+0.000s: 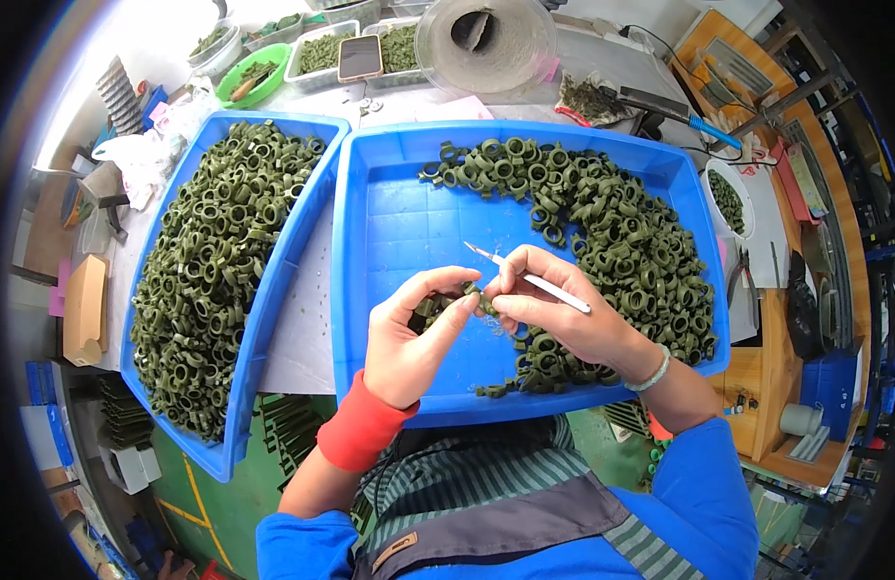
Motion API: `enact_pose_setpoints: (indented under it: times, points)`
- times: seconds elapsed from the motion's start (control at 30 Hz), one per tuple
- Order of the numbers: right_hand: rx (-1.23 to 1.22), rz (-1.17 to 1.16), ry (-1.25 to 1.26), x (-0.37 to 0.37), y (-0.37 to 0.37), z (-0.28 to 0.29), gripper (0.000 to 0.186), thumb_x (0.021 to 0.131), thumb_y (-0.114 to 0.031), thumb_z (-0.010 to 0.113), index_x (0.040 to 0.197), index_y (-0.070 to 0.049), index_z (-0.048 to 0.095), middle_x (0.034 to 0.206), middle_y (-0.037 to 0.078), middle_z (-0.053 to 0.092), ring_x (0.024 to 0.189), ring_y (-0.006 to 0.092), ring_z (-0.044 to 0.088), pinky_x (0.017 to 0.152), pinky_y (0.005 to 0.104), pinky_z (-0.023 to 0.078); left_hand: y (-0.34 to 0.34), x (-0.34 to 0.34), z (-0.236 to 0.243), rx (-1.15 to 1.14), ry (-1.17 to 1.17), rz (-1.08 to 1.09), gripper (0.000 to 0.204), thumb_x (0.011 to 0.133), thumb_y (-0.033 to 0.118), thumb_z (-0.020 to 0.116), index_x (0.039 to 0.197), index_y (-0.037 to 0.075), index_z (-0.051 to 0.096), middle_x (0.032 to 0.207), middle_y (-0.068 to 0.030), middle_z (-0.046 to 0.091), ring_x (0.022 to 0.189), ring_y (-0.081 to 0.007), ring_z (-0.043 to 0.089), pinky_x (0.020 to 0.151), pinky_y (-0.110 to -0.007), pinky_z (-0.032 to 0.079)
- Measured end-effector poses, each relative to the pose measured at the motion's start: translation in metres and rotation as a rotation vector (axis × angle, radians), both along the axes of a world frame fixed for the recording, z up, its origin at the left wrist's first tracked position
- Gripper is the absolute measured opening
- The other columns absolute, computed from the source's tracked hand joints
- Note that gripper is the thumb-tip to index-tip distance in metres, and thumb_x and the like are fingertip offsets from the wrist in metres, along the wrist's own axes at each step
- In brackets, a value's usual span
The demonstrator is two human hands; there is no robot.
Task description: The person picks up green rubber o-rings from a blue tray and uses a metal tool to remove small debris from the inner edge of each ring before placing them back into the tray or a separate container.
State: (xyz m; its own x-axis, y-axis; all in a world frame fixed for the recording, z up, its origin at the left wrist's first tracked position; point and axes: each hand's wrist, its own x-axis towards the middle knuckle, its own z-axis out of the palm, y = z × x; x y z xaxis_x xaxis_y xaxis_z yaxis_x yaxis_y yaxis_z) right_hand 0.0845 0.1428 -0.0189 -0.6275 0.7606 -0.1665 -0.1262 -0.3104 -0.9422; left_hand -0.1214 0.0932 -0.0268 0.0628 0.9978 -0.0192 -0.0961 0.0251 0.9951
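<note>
Over the right-hand blue tray (389, 208), my left hand (409, 333), with a red wristband, pinches a small dark green ring-shaped part (474, 290) between thumb and fingertips. More green rings (428, 311) show behind its fingers; whether that hand holds them I cannot tell. My right hand (563, 300) grips a thin white-handled craft knife (556, 290), its pointed blade angled up to the far left, away from the ring. The right thumb and fingertips meet close beside the left fingertips at the ring. Many loose green rings (631, 232) line the tray's far and right sides.
A second blue tray (245, 362), heaped with similar rings, stands at the left. Farther back are a green basin (254, 82), clear tubs, a phone (360, 58) and a large round metal funnel-like piece (486, 43). A white bowl (726, 198) and pliers (747, 271) lie rightward.
</note>
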Motion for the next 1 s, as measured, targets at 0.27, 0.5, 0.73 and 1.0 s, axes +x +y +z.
enact_pose_setpoints:
  times: [0.27, 0.5, 0.73, 1.0]
  points:
    - [0.041, 0.003, -0.012, 0.0011, -0.0009, 0.0041, 0.013, 0.097, -0.008, 0.064, 0.107, -0.007, 0.055, 0.101, 0.002, 0.061, 0.085, 0.0074, 0.057, 0.073, 0.0238, 0.048, 0.0000, -0.0026, 0.0006, -0.086, -0.093, 0.014, 0.025, 0.094, 0.005, 0.068, 0.119, 0.002, 0.068, 0.094, -0.0002, 0.069, 0.073, -0.0018, 0.055, 0.061, -0.017, 0.042]
    - [0.063, 0.024, -0.039, 0.0024, -0.0002, 0.0072, 0.014, 0.096, -0.006, 0.063, 0.107, -0.006, 0.054, 0.110, 0.004, 0.062, 0.093, 0.0090, 0.061, 0.080, 0.0254, 0.051, 0.0018, -0.0033, -0.0027, -0.149, -0.205, 0.008, 0.025, 0.096, 0.006, 0.065, 0.121, 0.002, 0.066, 0.084, -0.0018, 0.064, 0.063, -0.0020, 0.049, 0.048, -0.017, 0.031]
    - [0.248, 0.019, -0.118, 0.0019, -0.0028, 0.0070, 0.022, 0.095, -0.003, 0.060, 0.117, -0.004, 0.056, 0.104, 0.005, 0.065, 0.092, 0.0098, 0.063, 0.082, 0.0259, 0.052, 0.0065, -0.0089, -0.0072, -0.293, -0.355, -0.063, 0.026, 0.099, 0.008, 0.061, 0.124, 0.001, 0.064, 0.089, -0.0045, 0.063, 0.067, -0.0043, 0.050, 0.048, -0.017, 0.031]
    - [0.840, -0.214, -0.307, -0.0050, -0.0079, 0.0004, 0.018, 0.087, -0.001, 0.073, 0.104, -0.002, 0.067, 0.096, 0.011, 0.073, 0.085, 0.0183, 0.071, 0.074, 0.0311, 0.056, 0.0064, -0.0071, -0.0078, -0.421, -0.448, -0.073, 0.028, 0.099, 0.011, 0.061, 0.125, 0.001, 0.062, 0.097, -0.0042, 0.064, 0.075, -0.0061, 0.054, 0.049, -0.016, 0.032]
